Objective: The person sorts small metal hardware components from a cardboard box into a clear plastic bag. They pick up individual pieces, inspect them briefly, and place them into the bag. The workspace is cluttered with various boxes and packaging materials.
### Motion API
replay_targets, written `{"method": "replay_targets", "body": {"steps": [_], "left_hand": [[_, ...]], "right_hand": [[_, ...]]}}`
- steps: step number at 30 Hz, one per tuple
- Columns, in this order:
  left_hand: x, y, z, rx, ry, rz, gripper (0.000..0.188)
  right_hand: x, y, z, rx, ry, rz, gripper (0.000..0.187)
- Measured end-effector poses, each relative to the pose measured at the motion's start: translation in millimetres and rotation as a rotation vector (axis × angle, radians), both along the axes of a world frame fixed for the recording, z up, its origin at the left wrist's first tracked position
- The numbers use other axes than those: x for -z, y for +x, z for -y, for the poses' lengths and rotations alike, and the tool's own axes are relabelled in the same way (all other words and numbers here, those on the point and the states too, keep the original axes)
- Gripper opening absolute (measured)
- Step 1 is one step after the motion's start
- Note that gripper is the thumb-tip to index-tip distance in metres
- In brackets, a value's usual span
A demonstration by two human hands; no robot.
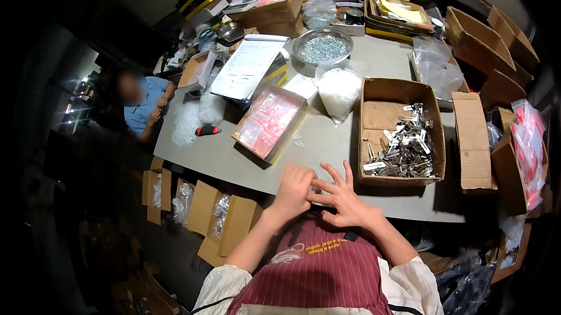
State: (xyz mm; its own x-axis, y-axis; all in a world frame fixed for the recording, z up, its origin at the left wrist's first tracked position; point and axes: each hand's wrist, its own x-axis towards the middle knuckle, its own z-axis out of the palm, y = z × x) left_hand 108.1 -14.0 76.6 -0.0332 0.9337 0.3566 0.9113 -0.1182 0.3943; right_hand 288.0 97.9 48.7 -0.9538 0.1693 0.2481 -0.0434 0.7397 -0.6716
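Above the table's near edge, my two hands meet in front of the maroon striped apron (327,262). My left hand (294,188) is closed, its curled fingers against the fingertips of my right hand; some of its fingers are blurred, and anything inside them is hidden. My right hand (343,199) is open, fingers spread. Just right of it stands a cardboard box (380,115) of loose metal clips (409,143), some with white strips. To the left, beyond my hands, a shallow carton (301,117) contains pink and clear plastic packets (270,119).
On the grey table (327,145) are a bag of white pieces (339,90), a metal bowl (297,58) of small silvery parts, papers (248,64) and a red-black tool (208,131). Open cartons (474,140) crowd the right. A person in blue (145,102) is at the left.
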Motion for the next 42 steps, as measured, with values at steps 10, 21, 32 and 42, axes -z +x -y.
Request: {"method": "replay_targets", "body": {"steps": [10,21,32,42], "left_hand": [[67,-24,39,-0.414,-0.216,0.407,0.021],[78,-65,48,-0.473,-0.25,0.423,0.024],[77,-107,15,-0.268,-0.208,0.681,0.021],[62,-108,-82,0.074,-0.161,0.864,0.026]], "right_hand": [[30,-75,11,0.137,-0.164,0.054,0.035],[110,-199,-48,0.584,0.252,0.158,0.033],[8,-170,-35,0.244,0.286,0.421,0.013],[-48,-124,-61,0.362,0.276,-0.046,0.027]]}}
